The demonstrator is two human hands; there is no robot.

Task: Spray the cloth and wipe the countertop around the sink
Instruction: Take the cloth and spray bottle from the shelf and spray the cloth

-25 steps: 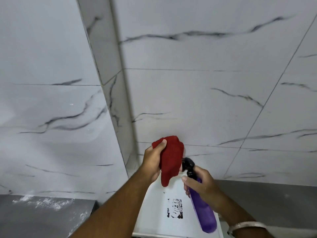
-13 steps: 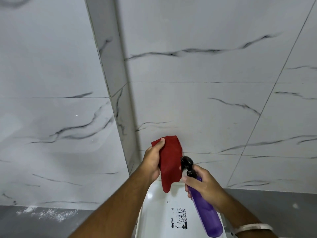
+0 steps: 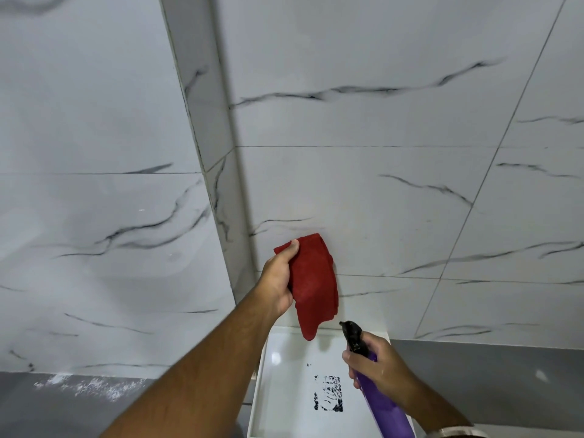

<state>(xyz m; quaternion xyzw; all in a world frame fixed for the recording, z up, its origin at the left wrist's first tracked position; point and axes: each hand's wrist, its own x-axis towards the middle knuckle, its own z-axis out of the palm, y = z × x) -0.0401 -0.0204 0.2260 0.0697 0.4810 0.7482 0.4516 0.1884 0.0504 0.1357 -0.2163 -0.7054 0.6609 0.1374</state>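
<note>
Cloth (image 3: 313, 286), red and hanging in a loose fold, is being held up in front of the marble-veined wall tiles (image 3: 395, 184), above the back rim of the white sink (image 3: 284, 390).

Starting at the left, the grey desk (image 3: 47, 406) is carrying a scatter of white residue (image 3: 91, 385) along its back edge, which is likely part of what the wiping is meant to clear.

Moving inward, the left hand (image 3: 278, 279) is closing around the cloth's upper left edge, thumb pressing on the top corner, so the fabric is dangling free to the right of the palm and below it. Holding it raised and spread like this seems to be presenting a broad face to the spray and keeping the mist off the wall and desk.

Further right and lower, the right hand (image 3: 376, 371) is wrapping around the neck of the purple spray bottle (image 3: 382, 406), fingers curled tight on it. The black nozzle (image 3: 352, 335) is pointing up and left toward the cloth's lower tip, near it but apart. Whether the trigger is being pressed I cannot tell; no mist is showing.

The wiping is not yet begun.
</note>
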